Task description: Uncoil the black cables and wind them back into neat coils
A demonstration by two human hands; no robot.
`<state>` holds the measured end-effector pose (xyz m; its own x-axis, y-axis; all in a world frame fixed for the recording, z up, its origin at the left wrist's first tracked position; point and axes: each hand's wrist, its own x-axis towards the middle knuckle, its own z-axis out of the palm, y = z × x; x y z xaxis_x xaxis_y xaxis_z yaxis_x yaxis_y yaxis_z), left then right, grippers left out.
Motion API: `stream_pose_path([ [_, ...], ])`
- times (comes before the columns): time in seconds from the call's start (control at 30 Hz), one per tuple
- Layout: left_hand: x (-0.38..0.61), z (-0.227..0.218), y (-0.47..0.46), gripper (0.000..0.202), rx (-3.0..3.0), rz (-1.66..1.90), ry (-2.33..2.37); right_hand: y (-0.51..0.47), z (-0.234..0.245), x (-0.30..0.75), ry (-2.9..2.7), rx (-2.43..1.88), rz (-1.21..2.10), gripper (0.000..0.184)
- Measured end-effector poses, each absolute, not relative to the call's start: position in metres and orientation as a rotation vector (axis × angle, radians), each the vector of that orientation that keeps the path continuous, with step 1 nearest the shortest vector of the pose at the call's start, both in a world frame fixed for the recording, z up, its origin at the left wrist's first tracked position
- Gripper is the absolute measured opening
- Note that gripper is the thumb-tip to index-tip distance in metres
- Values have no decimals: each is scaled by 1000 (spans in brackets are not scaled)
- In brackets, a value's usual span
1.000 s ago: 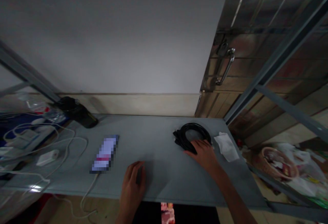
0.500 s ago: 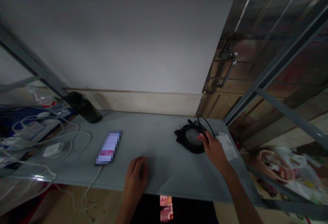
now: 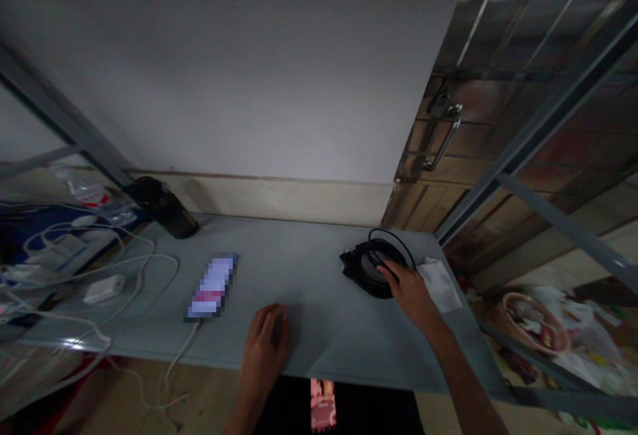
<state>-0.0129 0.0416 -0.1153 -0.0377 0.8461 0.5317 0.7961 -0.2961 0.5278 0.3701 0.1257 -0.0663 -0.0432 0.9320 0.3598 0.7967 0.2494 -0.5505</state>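
A white wall (image 3: 199,70) rises beyond the fingers, and a polished metal panel (image 3: 503,30) with a bar handle (image 3: 445,136) stands up and to the right of them. Below lies the smooth grey counter (image 3: 309,256), with both hands on it.

The right hand (image 3: 409,292) is at the counter's right end. Its fingers (image 3: 391,272) are slightly spread and gently curved, their tips touching the inner right side of a coil of black cable (image 3: 355,267). I cannot tell whether they grip it. The coil lies flat, its glossy rubbery loops wound around a round gap, and a thin loop (image 3: 393,234) arcs above it. Compared with the earlier view, the right hand sits a little further left and the thin loop lies lower over the coil.

The left hand (image 3: 264,345) rests palm down near the counter's front edge, holding nothing, with its fingers (image 3: 266,315) loosely curled and open.

Left of those fingers lies a phone (image 3: 212,287) with a pixelated screen, a white charging cable (image 3: 182,348) trailing from it. Just right of the right-hand fingers lies a crumpled white tissue (image 3: 441,283).
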Motion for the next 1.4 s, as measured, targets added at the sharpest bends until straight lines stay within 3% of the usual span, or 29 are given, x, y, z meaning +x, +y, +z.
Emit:
stream_pose_path([
  [0.23, -13, -118, 43, 20, 2111, 1283, 1793, 128, -31, 371, -1733, -1536, 361, 48],
  [0.5, -15, -119, 41, 21, 2081, 1280, 1769, 112, 50, 371, -1458, -1447, 227, 53],
  [0.77, -14, -103, 41, 25, 1968, 1318, 1697, 67, 120, 338, -1153, -1186, 178, 33],
  [0.97, 12, -54, 0, 34, 1555, 1294, 1492, 19, 89, 286, -1312, -1194, 331, 14],
  [1.13, 44, -19, -37, 65, 1104, 1301, 1206, -5, 36, 237, -1471, -1106, 639, 17],
  [1.27, 50, -8, -31, 66, 894, 1238, 1313, -19, 14, 223, -1617, -984, 916, 27],
  [1.4, 35, -7, -12, 68, 863, 1267, 1363, -32, -1, 252, -1529, -1131, 998, 29],
])
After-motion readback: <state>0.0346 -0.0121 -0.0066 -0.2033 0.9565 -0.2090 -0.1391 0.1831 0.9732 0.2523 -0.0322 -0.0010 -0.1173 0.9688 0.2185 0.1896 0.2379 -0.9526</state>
